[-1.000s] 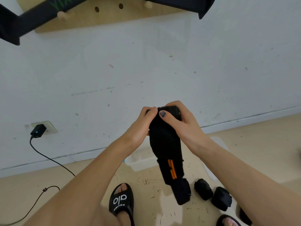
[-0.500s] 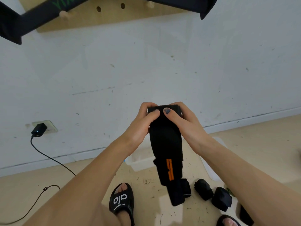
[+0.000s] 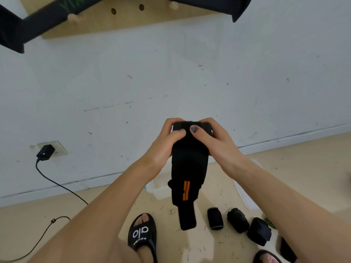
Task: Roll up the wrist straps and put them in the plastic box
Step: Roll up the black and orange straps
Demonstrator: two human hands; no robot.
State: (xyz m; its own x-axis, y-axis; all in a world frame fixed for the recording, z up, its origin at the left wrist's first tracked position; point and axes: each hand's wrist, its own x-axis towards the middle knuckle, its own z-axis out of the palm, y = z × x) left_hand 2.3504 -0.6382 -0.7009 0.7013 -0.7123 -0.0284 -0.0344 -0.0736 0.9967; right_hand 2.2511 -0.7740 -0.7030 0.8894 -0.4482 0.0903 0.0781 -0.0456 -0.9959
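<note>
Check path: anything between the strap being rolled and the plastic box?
Nothing visible blocks it. Both hands, left hand and right hand, hold the wrist strap in the air; the plastic box sits on the floor just behind its hanging tail. The rolled straps lie off to the right.

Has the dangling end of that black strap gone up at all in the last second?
Yes. The wrist strap tail has risen: it hung level with the rolled straps on the floor, now ends higher.
</note>
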